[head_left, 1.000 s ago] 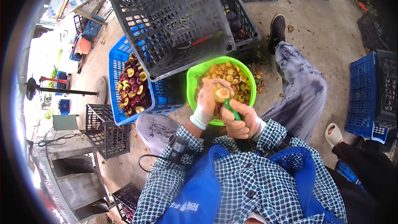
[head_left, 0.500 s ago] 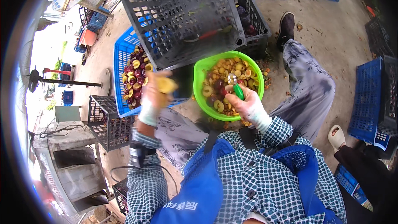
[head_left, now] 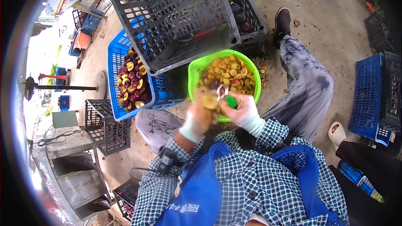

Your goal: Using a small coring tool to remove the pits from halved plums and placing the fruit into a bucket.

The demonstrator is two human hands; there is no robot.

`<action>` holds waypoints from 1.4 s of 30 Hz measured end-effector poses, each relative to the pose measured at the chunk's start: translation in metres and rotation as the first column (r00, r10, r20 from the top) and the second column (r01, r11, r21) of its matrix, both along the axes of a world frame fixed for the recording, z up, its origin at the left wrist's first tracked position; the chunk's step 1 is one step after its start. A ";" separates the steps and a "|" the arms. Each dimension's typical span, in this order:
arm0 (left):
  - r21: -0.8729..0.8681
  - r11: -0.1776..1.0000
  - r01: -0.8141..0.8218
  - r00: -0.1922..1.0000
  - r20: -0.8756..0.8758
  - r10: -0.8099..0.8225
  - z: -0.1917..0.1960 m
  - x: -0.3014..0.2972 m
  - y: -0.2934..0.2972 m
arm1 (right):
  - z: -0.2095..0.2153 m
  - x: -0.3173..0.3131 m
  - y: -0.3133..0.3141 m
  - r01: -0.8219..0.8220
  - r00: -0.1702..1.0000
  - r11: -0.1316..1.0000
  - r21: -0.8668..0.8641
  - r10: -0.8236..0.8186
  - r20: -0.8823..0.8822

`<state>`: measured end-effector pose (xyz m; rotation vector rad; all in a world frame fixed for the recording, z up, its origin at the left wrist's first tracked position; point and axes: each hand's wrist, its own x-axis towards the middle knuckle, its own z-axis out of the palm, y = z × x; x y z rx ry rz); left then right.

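Note:
In my closed left hand [head_left: 197, 116] is a yellow-fleshed plum half [head_left: 210, 102], blurred by motion, over the near left side of a lime-green bowl [head_left: 258, 79]. My right hand [head_left: 244, 111] grips the green handle of a pitting tool [head_left: 230, 101]. Its shiny metal loop is right beside the plum half; whether they touch I cannot tell. Yellow stones and scraps, with some dark red pieces, fill the bowl. To its left, cut plum halves [head_left: 133, 81], dark-skinned and yellow inside, are heaped in a blue crate [head_left: 112, 62].
A tilted black crate [head_left: 167, 25] leans over the blue one, with a red-handled tool [head_left: 203, 34] on it. Behind stands another black crate [head_left: 251, 6] holding dark plums. Blue crates [head_left: 365, 96] are stacked at the right, near another person's pale shoe [head_left: 336, 134]. A pole-like stand [head_left: 67, 87] is at the left.
My left hand has moved right with the plum half, from the blue crate's side to the bowl. My right hand has shifted slightly left and down with the tool. The whole view has moved slightly.

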<state>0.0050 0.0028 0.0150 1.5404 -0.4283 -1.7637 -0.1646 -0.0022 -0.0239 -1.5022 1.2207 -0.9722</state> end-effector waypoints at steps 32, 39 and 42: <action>-0.350 0.930 0.113 0.989 -0.049 -0.139 -0.022 0.010 -0.017 | 0.014 -0.010 0.003 -0.203 0.918 0.963 0.178 0.250 -0.307; -0.430 0.896 0.112 0.990 0.128 -0.063 -0.011 -0.008 -0.011 | 0.010 -0.002 0.009 -0.148 0.956 0.988 0.045 0.155 -0.248; -0.469 0.871 0.149 0.980 0.190 -0.066 -0.015 -0.009 -0.011 | 0.014 -0.002 0.010 -0.156 0.960 0.982 0.110 0.177 -0.219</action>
